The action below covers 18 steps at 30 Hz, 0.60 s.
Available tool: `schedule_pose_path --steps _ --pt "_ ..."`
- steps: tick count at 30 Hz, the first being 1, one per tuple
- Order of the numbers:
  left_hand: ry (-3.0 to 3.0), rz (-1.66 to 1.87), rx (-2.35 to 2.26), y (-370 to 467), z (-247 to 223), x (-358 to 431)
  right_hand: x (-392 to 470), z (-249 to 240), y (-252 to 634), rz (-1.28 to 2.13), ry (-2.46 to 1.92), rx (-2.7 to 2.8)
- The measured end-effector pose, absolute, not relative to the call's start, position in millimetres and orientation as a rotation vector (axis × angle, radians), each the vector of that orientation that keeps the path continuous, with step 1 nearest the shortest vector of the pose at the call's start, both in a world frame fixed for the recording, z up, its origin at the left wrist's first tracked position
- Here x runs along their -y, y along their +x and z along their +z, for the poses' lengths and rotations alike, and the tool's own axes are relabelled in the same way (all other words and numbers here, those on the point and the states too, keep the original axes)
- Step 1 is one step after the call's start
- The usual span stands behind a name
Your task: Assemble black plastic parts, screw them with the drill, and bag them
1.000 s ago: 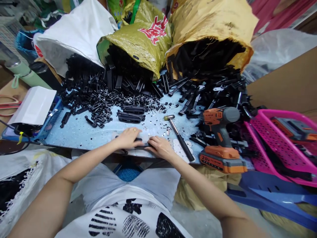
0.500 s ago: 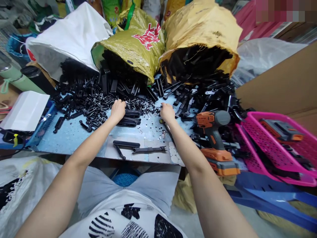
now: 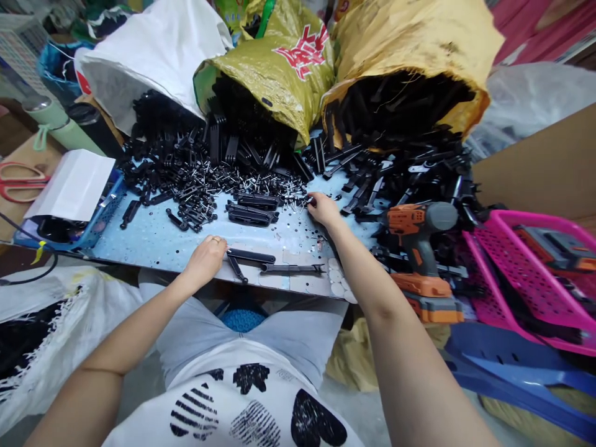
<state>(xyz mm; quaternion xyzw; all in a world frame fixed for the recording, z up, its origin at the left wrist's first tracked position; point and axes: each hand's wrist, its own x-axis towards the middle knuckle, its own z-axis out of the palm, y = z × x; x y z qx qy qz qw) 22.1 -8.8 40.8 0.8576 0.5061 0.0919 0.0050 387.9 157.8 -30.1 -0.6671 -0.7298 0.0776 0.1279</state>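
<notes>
Two hands on the blue table [image 3: 153, 239]: left hand [image 3: 206, 256] rests at the end of a black strip [image 3: 251, 255] near the front edge, grip unclear; right hand [image 3: 322, 208] pinches into the rivets [image 3: 288, 200] farther back.

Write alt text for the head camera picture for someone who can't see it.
A person's left hand rests on the end of black plastic strips at the near edge of a blue table, while the right hand reaches into scattered small rivets. Open sacks spill black parts behind; an orange cordless drill stands at right.
</notes>
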Motion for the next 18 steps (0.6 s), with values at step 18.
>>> schedule_pose_path --steps 18 --pt "2.836 0.341 -1.569 27 17 7 -20 63 309 1.285 -1.552 2.031"
